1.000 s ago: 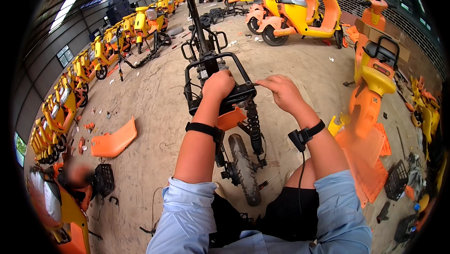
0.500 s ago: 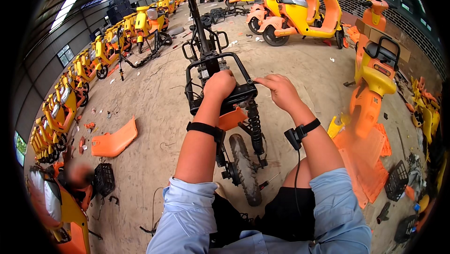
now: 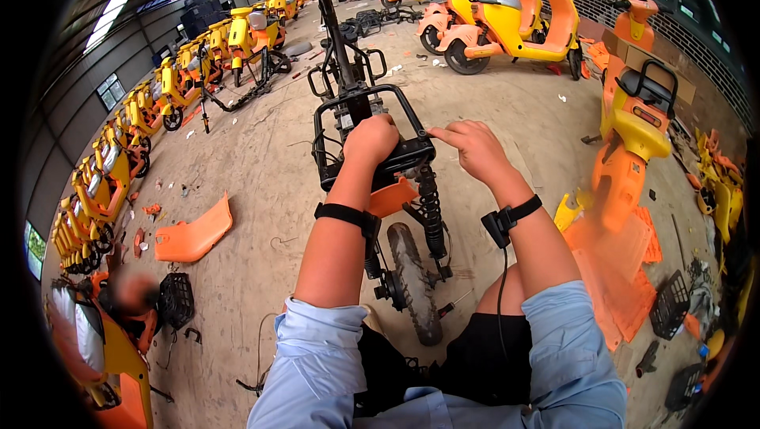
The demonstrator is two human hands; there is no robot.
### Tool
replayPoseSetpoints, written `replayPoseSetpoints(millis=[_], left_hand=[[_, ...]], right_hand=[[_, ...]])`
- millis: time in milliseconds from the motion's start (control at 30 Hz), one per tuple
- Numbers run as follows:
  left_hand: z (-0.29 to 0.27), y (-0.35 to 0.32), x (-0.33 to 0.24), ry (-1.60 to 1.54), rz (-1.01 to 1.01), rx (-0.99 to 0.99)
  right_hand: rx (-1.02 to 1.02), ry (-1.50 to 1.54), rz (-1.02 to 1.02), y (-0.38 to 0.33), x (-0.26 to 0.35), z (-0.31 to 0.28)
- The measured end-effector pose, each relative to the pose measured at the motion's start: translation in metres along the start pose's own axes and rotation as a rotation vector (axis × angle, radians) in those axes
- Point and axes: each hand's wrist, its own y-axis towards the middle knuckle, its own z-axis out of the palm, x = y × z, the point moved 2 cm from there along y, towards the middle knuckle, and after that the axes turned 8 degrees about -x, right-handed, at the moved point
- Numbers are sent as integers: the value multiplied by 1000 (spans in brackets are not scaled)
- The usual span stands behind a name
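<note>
The stripped scooter (image 3: 343, 57) stands ahead, long axis running away from you. Its black tubular rear rack (image 3: 407, 155) lies beneath your left hand (image 3: 370, 140), the nearer: curled, grip hidden. Your right hand (image 3: 473, 149), half open, visibly holding nothing, points at its near-right corner; contact indeterminable.

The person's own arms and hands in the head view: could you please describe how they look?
Light blue cloth sleeves are rolled up on both arms. A black strap circles the left forearm, another black strap the right forearm; the latter bears a small black boxy device with a thin black cable. The left hand and right hand wear no gloves.
</note>
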Motion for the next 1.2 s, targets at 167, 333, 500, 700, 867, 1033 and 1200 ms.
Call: replayPoseSetpoints(millis=[167, 333, 500, 700, 867, 1033, 1200], left_hand=[[1, 0, -1, -17, -8, -8], [0, -1, 0, -9, -4, -14], [-1, -2, -1, 25, 2, 12], [0, -1, -3, 26, -4, 8], [1, 1, 0, 26, -3, 0], [2, 1, -1, 9, 55, 17], [-2, -4, 5, -1, 5, -20]], right_hand=[[3, -29, -1, 0, 2, -3], [68, -38, 21, 0, 11, -11], [171, -89, 31, 2, 27, -27], [204, -150, 130, -2, 62, -34], [187, -289, 170, -2, 98, -19], [115, -321, 118, 3, 130, -10], [-176, -190, 35, 30, 105, -31]])
